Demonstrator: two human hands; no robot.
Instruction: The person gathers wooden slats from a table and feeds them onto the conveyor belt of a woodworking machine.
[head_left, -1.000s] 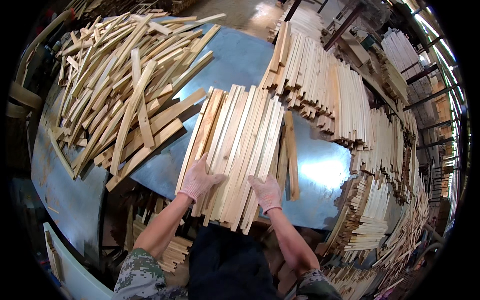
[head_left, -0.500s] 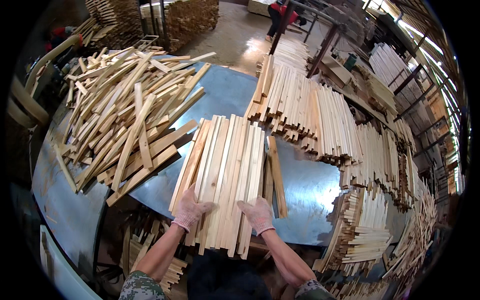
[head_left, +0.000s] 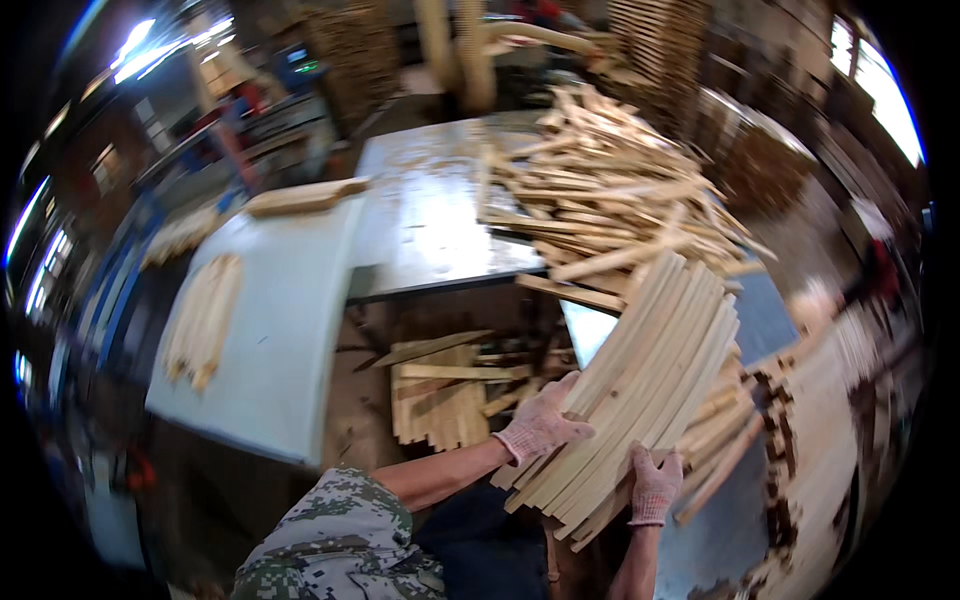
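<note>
A bundle of pale wooden strips [head_left: 640, 375] lies side by side between my two gloved hands, tilted with its far end to the right. My left hand [head_left: 548, 418] grips the bundle's left edge, thumb on top. At its right edge, near the close end, my right hand [head_left: 655, 482] is closed on it, thumb also on top. Both hands wear light knitted gloves. The undersides of the strips and most fingers are hidden. Beyond the bundle a heap of loose wooden strips [head_left: 610, 190] is spread over a metal table [head_left: 420, 190].
Left of me, a pale table [head_left: 270, 340] carries a small row of strips [head_left: 205, 315] and a wooden piece [head_left: 305, 197] at its far edge. More strips [head_left: 440, 400] are stacked low between the tables. Rows of strips [head_left: 825, 440] lie at the right. A person [head_left: 880, 260] is at far right.
My view has swung to the left, bringing the pale table into sight. The bundle, still in both hands, now slants to the right and appears lifted off the table.
</note>
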